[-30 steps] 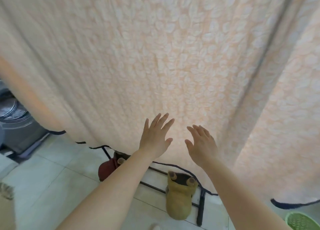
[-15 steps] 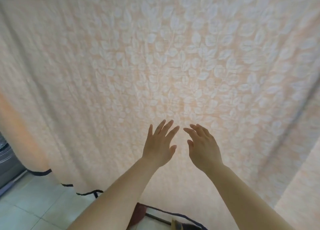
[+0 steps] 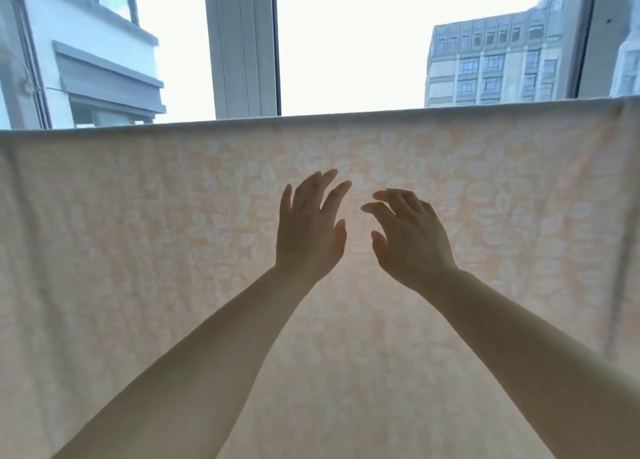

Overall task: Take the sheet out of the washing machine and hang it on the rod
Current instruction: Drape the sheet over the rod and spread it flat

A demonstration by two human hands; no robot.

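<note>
Across the whole width of the view hung the sheet (image 3: 173,251), peach with a pale leaf print, its top fold running level just under the window frame (image 3: 240,43); the rod itself was hidden beneath that fold. And up came both hands in front of the cloth, side by side near the middle! Left hand (image 3: 308,232) was raised with fingers straight and fanned, thumb out, gripping nothing. Right hand (image 3: 410,237) sat just beside it, fingers loosely bent forward, also holding nothing. The sheet lay right behind the fingertips of both; whether they touched the fabric or hovered just off it, hard to call. Beyond the top edge stood a grey building (image 3: 491,64) and, at the left, a white building (image 3: 86,57) against bright sky.
</note>
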